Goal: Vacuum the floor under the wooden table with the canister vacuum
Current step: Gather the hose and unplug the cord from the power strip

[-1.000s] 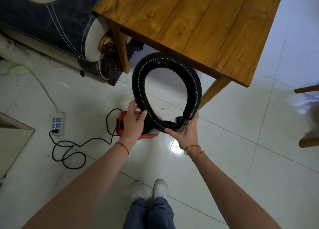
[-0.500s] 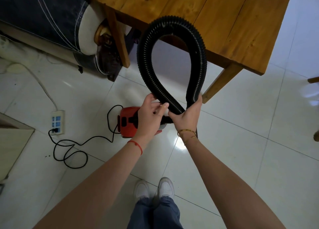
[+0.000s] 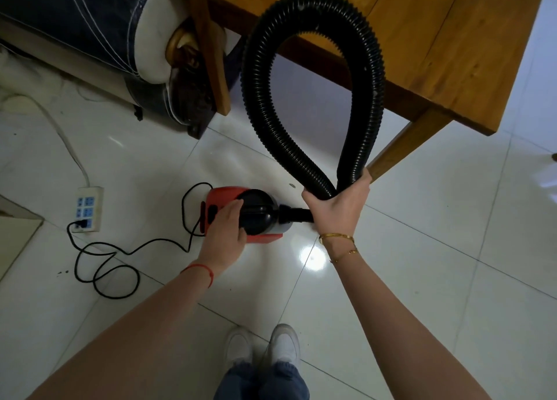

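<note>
- At far left we see a white power strip (image 3: 88, 209) lying on the tiled floor (image 3: 437, 279), with a black cord (image 3: 120, 252) plugged into it and looping across the tiles to the vacuum.
- Above it, a dark upholstered sofa (image 3: 75, 23) stands beside the table's left leg.
- Our left hand (image 3: 224, 234) reaches down to the red rear of the canister vacuum (image 3: 256, 216), fingers fairly straight and laid on its top; we cannot tell whether they press anything.
- The vacuum sits on the floor just in front of the wooden table (image 3: 437, 38), near the open space under it.
- Its black ribbed hose (image 3: 256, 77) rises from the front nozzle in a tall loop that crosses in front of the table's edge.
- Our right hand (image 3: 337, 207) grips the hose where both strands of the loop meet, fingers curled round them.
- Low in the middle, our white shoes (image 3: 262, 348) stand on the tiles.
</note>
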{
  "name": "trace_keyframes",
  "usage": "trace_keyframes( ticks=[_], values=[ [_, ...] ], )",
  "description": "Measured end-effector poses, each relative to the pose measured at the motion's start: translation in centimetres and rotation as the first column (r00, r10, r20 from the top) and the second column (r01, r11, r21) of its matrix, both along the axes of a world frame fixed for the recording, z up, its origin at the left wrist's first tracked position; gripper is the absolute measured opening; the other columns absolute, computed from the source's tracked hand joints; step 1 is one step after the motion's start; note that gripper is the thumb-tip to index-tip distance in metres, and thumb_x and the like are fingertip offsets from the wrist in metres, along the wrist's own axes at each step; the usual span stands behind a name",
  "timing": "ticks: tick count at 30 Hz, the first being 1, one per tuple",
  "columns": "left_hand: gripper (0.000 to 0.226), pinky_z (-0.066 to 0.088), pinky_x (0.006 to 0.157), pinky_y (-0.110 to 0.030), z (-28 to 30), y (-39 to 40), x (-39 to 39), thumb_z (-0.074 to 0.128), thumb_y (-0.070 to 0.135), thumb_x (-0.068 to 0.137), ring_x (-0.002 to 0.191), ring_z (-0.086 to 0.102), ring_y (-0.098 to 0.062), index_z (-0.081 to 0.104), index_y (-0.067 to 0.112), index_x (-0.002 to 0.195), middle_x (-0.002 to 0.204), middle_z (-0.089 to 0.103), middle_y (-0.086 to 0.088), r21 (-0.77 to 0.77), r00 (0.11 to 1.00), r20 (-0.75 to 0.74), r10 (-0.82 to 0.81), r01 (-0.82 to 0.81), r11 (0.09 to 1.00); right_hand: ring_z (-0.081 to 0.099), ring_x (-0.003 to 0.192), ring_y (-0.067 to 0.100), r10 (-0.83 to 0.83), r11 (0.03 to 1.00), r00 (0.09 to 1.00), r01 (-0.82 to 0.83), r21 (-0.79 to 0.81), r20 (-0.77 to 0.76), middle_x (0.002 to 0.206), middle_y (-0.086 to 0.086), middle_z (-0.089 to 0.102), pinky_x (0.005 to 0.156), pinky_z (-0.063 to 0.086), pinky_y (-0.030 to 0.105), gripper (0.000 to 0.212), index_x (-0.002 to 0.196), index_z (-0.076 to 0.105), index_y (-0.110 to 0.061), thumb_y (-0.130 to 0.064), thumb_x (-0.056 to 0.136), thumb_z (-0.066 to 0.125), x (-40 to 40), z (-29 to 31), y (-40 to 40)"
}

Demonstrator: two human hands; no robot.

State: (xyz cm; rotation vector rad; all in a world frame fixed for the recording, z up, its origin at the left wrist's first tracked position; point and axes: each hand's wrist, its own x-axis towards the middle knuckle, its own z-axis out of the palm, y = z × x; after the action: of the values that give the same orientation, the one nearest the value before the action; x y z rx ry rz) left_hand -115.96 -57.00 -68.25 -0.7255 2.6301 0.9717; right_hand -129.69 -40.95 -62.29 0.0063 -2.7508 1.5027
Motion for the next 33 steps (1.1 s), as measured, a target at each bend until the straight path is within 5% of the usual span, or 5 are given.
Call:
trace_keyframes(
  ticks=[7, 12, 18, 22, 33],
  values=[
    [0.072, 0.016, 0.119, -0.035, -6.3, -2.6, 0.1, 0.051, 0.013, 0.093, 0.147, 0.011, -0.026, 0.011, 0.004, 0.152, 0.16, 0.008, -0.011, -0.007, 0.959, 0.274, -0.067, 0.072, 0.997, 0.046, 0.099, 0.011, -0.032, 0.999, 0.998, 0.033, 0.028, -0.046, 0.105, -0.003, 0.044, 0.086, 0.052, 0.04, 0.085, 0.118, 0.039, -0.014, -0.047, 0.049, 0.074, -1.1, -1.1, -0.6],
    [0.072, 0.027, 0.115, -0.036, -10.2, -3.2, -0.5, 0.052, 0.013, 0.092, 0.146, 0.015, -0.029, 0.013, 0.007, 0.152, 0.16, 0.0, -0.009, 0.034, 0.952, 0.304, -0.015, 0.005, 0.999, 0.042, 0.102, 0.011, -0.013, 0.999, 0.998, 0.015, 0.039, -0.067, 0.105, -0.006, 0.041, 0.088, 0.048, 0.044, 0.086, 0.12, 0.04, -0.015, -0.05, 0.049, 0.073, -1.3, -2.7, -0.8],
    [0.061, 0.049, 0.086, -0.036, -12.2, -2.2, 0.1, 0.052, -0.002, 0.086, 0.109, 0.052, -0.027, 0.026, 0.009, 0.141, 0.14, 0.032, -0.006, 0.154, 0.915, 0.147, 0.375, -0.395, 0.906, 0.04, 0.09, -0.011, 0.048, 0.999, 0.991, -0.046, 0.019, -0.128, 0.087, -0.025, 0.037, 0.069, 0.038, 0.017, 0.057, 0.09, 0.034, -0.043, -0.049, 0.049, 0.073, -1.7, -3.3, -1.6],
    [0.069, 0.044, 0.102, -0.048, -15.3, -4.1, 0.8, 0.05, 0.0, 0.077, 0.12, 0.049, -0.028, 0.029, 0.012, 0.141, 0.138, 0.042, -0.009, 0.284, 0.874, 0.236, 0.425, -0.48, 0.83, 0.04, 0.088, -0.015, 0.056, 0.998, 0.989, -0.053, 0.024, -0.138, 0.082, -0.023, 0.036, 0.066, 0.032, 0.008, 0.059, 0.086, 0.028, -0.041, -0.048, 0.049, 0.073, -1.9, -3.3, -2.0],
    [0.087, 0.016, 0.119, -0.042, -17.5, -5.7, 0.1, 0.042, -0.007, 0.089, 0.147, 0.001, -0.028, -0.014, 0.016, 0.152, 0.159, -0.017, -0.006, 0.204, 0.859, 0.482, 0.171, -0.3, 0.932, 0.039, 0.089, -0.017, 0.051, 0.999, 0.989, -0.05, 0.015, -0.14, 0.083, -0.028, 0.037, 0.069, 0.031, 0.0, 0.055, 0.084, 0.029, -0.042, -0.048, 0.049, 0.072, -1.9, -3.9, -2.7]
  ],
)
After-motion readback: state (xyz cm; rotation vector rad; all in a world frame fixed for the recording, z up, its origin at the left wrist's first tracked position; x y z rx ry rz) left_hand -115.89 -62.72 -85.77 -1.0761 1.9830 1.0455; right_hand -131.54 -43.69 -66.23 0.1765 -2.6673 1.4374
